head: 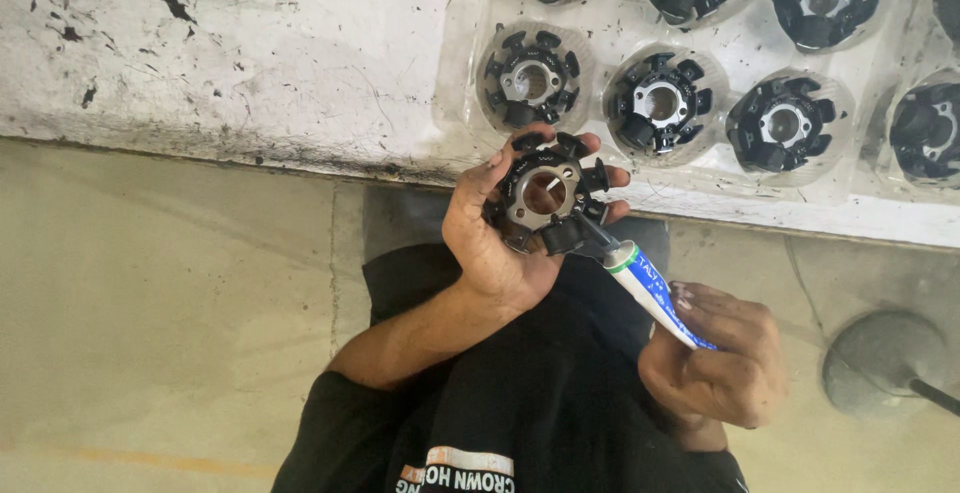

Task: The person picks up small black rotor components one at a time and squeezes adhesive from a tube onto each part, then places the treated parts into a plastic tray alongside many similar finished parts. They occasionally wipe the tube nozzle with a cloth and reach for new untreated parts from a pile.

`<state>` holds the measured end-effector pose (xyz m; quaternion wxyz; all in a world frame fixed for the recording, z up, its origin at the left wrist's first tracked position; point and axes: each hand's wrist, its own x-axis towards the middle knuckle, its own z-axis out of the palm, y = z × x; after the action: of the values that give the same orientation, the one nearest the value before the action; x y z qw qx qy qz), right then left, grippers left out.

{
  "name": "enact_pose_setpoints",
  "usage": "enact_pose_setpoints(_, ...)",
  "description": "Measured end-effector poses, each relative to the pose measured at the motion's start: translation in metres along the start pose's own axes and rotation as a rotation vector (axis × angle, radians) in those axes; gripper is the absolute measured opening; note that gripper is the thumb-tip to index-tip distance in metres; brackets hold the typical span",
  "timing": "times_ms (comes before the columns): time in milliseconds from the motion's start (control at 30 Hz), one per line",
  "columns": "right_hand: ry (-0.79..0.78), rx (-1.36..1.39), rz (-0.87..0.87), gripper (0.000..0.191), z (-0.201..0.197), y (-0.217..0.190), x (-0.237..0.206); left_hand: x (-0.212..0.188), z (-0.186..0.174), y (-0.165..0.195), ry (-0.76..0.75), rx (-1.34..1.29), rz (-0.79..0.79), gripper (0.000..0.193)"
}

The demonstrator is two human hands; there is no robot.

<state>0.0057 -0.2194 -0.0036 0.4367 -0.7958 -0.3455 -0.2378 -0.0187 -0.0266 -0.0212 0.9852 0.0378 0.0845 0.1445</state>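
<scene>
A: What is in the middle?

B: A black stator core (545, 193), a ring with coil arms around it and a metal centre with a round hole. It is above the person's lap, just in front of the edge of the white workbench (250, 63).

A: Who holds it?

B: The left hand (500, 228). Its fingers are curled around the rim of the stator core, so the hand is closed on it, face up.

A: And the other hand?

B: The right hand (715, 358) is below and to the right of the stator core. It is closed around a white and blue tube (655, 293). The dark nozzle of the tube touches the lower right arm of the stator core.

A: What is behind the stator core?

B: A clear plastic tray (720, 178) lies on the workbench, just beyond the stator core. It has round pockets, and each pocket I see holds a similar black stator. A grey round base (880, 363) stands on the floor, well to the right of the stator core.
</scene>
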Motion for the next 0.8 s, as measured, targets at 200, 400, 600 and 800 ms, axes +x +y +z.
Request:
enact_pose_setpoints(200, 0.0, 0.004, 0.014, 0.044, -0.002, 0.0005, -0.0008, 0.0026, -0.0005, 0.001, -0.002, -0.018, -0.006, 0.041)
enact_pose_setpoints(400, -0.013, 0.036, 0.046, 0.044, -0.0028, -0.0001, -0.002, 0.0042, -0.0003, 0.0007, 0.02, -0.044, -0.039, 0.042)
enact_pose_setpoints(600, -0.009, 0.03, 0.033, 0.045, -0.0021, -0.0002, 0.0006, 0.0045, 0.0015, 0.0016, 0.07, -0.084, -0.099, 0.046)
enact_pose_setpoints(800, -0.012, 0.062, 0.067, 0.045, -0.0044, -0.0024, -0.0016, 0.0065, 0.0057, 0.0019, 0.056, -0.135, -0.126, 0.047)
